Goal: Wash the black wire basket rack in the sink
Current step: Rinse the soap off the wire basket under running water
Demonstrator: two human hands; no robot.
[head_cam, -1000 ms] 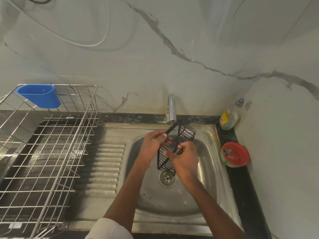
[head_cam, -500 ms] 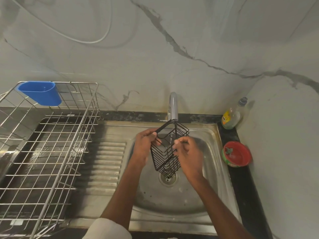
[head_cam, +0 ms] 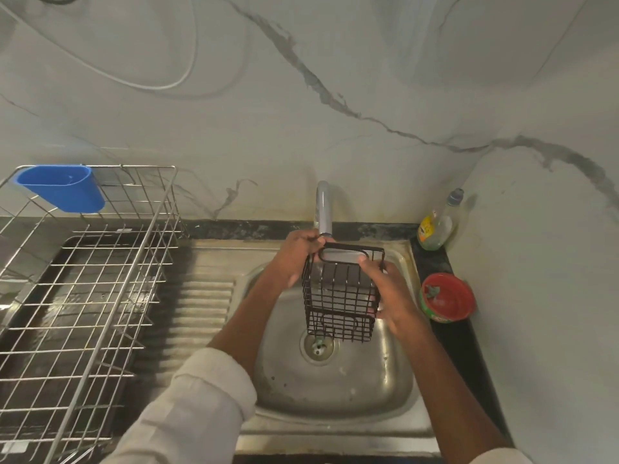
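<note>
Over the steel sink (head_cam: pixel 395 393), both hands grip the black wire basket rack (head_cam: pixel 340 296) beneath the tap (head_cam: pixel 324 209): left hand (head_cam: pixel 296 259) curled on its rim, right hand (head_cam: pixel 390 296) clasping its side. Rinsing appears underway; turning it likely follows.

Home kitchen, steel sink (head_cam: pixel 395 390), tap (head_cam: pixel 323 209) (marble wall), dish rack (head_cam: pixel 100 296)

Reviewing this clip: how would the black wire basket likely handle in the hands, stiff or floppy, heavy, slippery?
The black wire basket is probably stiff: its grid holds straight lines while gripped at the sides by the left hand and right hand. Likely light, being mostly open mesh. Possibly slippery if wet, held under the tap.
</note>
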